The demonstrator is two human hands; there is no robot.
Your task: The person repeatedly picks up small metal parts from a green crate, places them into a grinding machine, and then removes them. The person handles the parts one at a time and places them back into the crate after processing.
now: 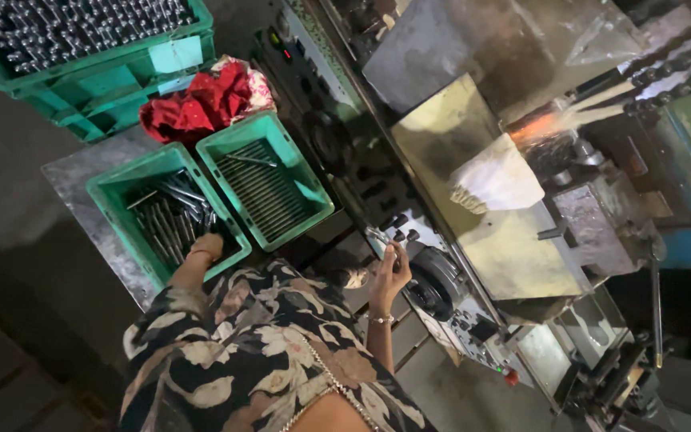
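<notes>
Floral sleeve (249,352) up close; right hand (389,268) fingers pinched on small metal rod (377,237) by machine knobs (400,228). Left hand (204,246) in green bin (113,200) w/ rods, grip hidden. Glowing hot spot (533,126) nearby: burn risk, imo.

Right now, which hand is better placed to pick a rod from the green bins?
Left: the left hand is among the rods in one green bin; the right hand holds a small metal piece by the machine.
</notes>
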